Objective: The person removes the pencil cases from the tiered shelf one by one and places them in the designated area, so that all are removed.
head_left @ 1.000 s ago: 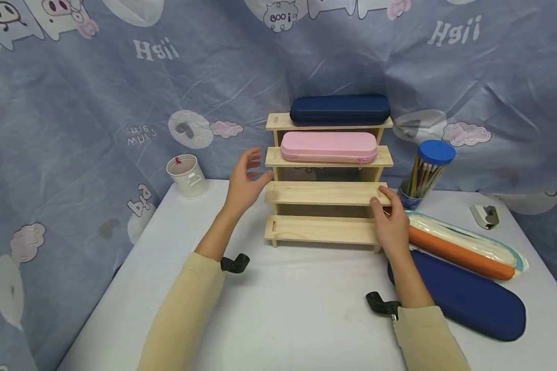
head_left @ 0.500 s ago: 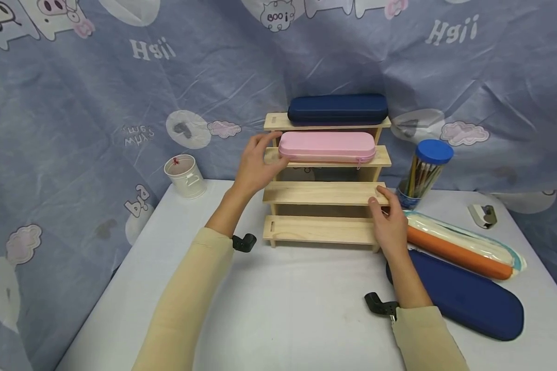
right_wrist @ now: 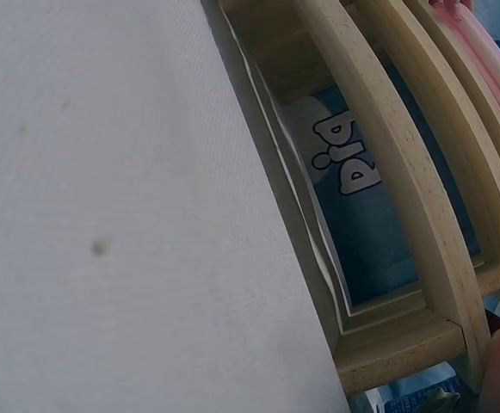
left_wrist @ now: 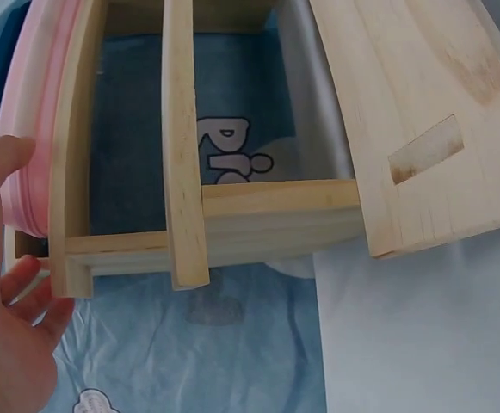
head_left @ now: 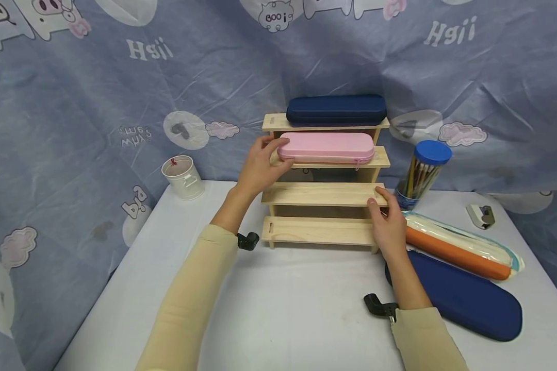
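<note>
A stepped wooden rack [head_left: 325, 193] of pale planks stands against the curtain. On its second plank from the top lies a pink zippered pencil case [head_left: 327, 147]. My left hand [head_left: 258, 167] is at the case's left end, index finger over its top and thumb at its front edge. In the left wrist view a digit touches the pink case [left_wrist: 39, 163], and other fingers [left_wrist: 52, 318] curl by the plank end. My right hand [head_left: 390, 226] grips the right end of a lower plank, thumb on top. A dark blue case [head_left: 336, 110] lies on the top plank.
On the right are a clear pouch with an orange lower part [head_left: 459, 252], a flat navy case [head_left: 469, 301], a blue-lidded jar of sticks [head_left: 422, 172] and a small white-and-grey item [head_left: 480, 216]. A white cup [head_left: 183, 178] stands at the left back of the table [head_left: 283, 304].
My left hand has moved up and right from beside the rack to the left end of the pink pencil case. My right hand has stayed on the rack.
</note>
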`<act>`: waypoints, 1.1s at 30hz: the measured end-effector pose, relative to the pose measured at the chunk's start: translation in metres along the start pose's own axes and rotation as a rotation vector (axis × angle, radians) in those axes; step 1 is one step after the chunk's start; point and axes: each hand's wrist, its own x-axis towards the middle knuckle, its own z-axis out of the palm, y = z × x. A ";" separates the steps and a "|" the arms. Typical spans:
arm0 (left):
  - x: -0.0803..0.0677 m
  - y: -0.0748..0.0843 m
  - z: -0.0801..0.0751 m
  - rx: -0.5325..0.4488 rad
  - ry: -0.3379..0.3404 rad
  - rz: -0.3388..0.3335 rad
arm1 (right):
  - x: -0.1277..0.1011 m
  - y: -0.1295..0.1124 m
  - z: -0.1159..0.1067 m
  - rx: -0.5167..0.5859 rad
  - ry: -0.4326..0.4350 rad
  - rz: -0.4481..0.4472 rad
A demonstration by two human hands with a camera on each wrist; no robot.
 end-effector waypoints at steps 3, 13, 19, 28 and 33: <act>-0.001 0.000 0.001 -0.003 0.010 0.005 | 0.000 0.000 0.000 -0.004 -0.003 -0.007; -0.005 0.001 -0.004 -0.094 -0.068 0.017 | -0.004 0.001 -0.001 -0.017 -0.029 -0.005; -0.004 0.000 -0.009 -0.414 -0.044 -0.009 | -0.001 0.000 0.000 -0.013 -0.013 -0.025; -0.020 0.012 -0.017 -0.608 0.010 -0.008 | -0.002 0.001 -0.001 -0.020 -0.013 -0.011; -0.029 0.025 -0.032 -0.617 0.045 0.014 | -0.002 0.000 -0.001 -0.010 -0.003 -0.023</act>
